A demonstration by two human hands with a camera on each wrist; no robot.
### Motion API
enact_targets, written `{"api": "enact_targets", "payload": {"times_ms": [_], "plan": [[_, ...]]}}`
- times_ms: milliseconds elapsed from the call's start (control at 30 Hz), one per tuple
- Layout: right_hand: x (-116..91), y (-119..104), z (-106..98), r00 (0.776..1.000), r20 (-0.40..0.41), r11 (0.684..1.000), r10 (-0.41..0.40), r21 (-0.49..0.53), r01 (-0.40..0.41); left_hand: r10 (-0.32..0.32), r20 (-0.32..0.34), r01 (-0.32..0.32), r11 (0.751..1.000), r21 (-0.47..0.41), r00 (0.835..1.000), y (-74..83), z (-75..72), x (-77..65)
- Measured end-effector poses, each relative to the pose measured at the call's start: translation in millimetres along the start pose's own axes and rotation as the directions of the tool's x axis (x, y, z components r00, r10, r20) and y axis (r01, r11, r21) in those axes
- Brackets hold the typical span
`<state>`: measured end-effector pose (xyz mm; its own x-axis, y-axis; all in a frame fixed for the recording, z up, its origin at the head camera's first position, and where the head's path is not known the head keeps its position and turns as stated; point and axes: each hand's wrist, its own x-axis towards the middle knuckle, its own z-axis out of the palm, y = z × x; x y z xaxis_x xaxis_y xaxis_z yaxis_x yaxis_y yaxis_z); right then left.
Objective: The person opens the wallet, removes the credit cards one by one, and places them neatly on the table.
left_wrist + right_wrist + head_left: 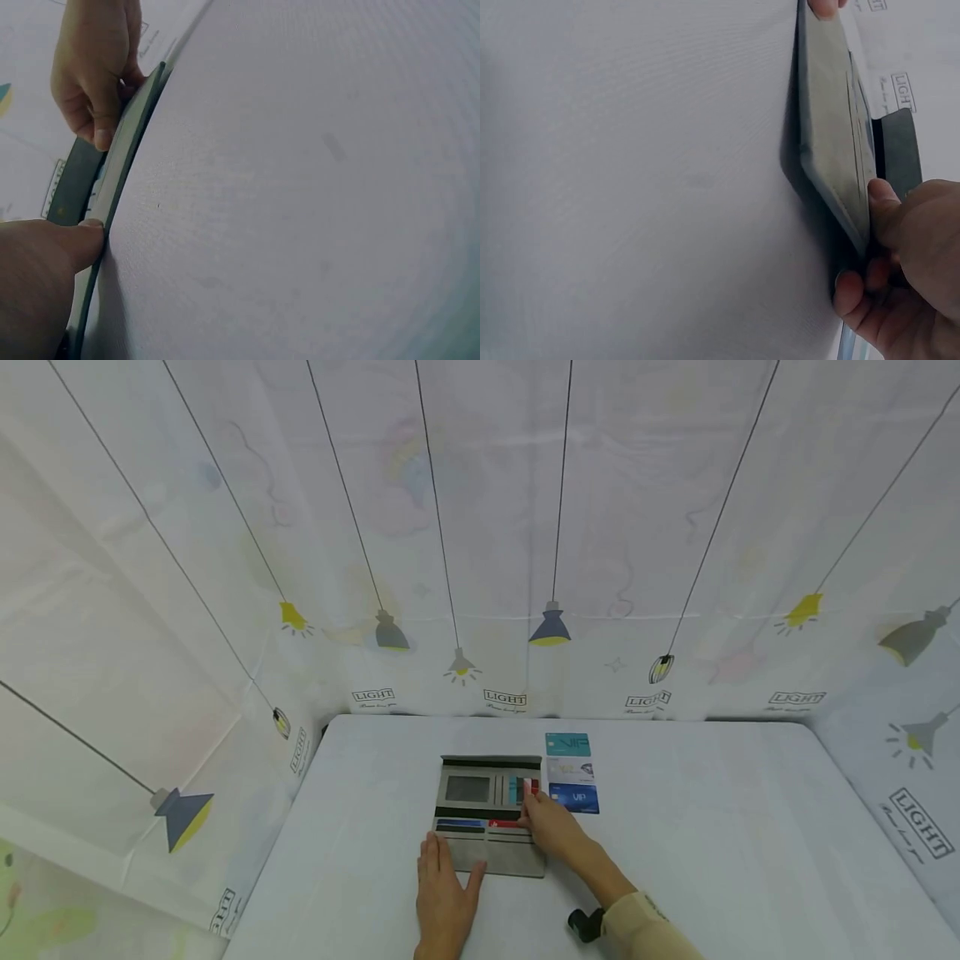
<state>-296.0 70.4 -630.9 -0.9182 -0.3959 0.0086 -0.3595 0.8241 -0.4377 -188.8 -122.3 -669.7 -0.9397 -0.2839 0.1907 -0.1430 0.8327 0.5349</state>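
Note:
An unfolded grey wallet lies on the table with its inside up. Blue card and red card edges show in its near panel; a teal card shows in the far panel. My left hand rests on the near left corner, fingers extended, its thumb on the near edge in the left wrist view. At the wallet's right side, my right hand has curled fingers and pinches a red-and-white card by the far panel's slots. The fingers partly cover this card.
Right of the wallet, a teal VIP card, a white card and a blue VIP card lie in a column. The white table meets lamp-patterned curtains at its back. A black device sits by the right wrist.

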Motion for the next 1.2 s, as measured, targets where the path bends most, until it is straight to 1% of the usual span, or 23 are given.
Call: {"api": "enact_targets", "payload": {"times_ms": [167, 300, 500, 600, 667, 800, 933, 1100, 1200], "plan": [[0.5, 1.0, 1.1, 0.999, -0.034, 0.999, -0.032, -0.031, 0.031, 0.0, -0.003, -0.001, 1.0, -0.007, 1.0, 0.6, -2.1, 0.4], [1.7, 1.9, 2.5, 0.999, -0.048, 1.0, -0.015, -0.007, 0.015, 0.0, -0.001, 0.0, 1.0, -0.011, 1.0, 0.8, -2.0, 0.4], [1.1, 3.5, 6.6, 0.994, -0.108, 1.0, 0.007, 0.025, -0.004, -0.012, 0.006, 0.012, 1.0, -0.019, 1.0, 2.1, -0.7, -1.4], [0.5, 4.4, 8.4, 0.993, -0.121, 0.999, 0.014, 0.043, -0.009, -0.024, 0.014, 0.024, 0.999, -0.021, 1.0, 3.4, -0.9, -1.9], [0.1, 4.8, 8.2, 0.993, -0.114, 0.998, 0.021, 0.055, -0.014, -0.031, 0.017, 0.031, 0.999, -0.024, 0.999, 4.3, -1.4, -2.1], [-0.5, 5.4, 3.7, 0.998, -0.047, 0.994, 0.037, 0.108, -0.032, -0.035, 0.022, 0.036, 0.999, -0.022, 0.999, 4.8, -2.1, -2.5], [0.0, 5.2, -1.9, 0.999, 0.01, 0.983, 0.049, 0.174, -0.05, -0.042, 0.024, 0.042, 0.999, -0.001, 0.999, 3.3, -0.9, -1.9], [1.9, 4.9, -1.0, 0.998, 0.015, 0.986, 0.069, 0.154, -0.07, -0.035, 0.015, 0.035, 0.999, 0.003, 0.999, 2.2, 0.5, -0.5], [2.9, 4.2, 1.3, 0.997, -0.007, 0.986, 0.082, 0.15, -0.08, -0.03, 0.013, 0.03, 1.0, 0.006, 0.999, 2.1, 0.2, -0.8]]}}
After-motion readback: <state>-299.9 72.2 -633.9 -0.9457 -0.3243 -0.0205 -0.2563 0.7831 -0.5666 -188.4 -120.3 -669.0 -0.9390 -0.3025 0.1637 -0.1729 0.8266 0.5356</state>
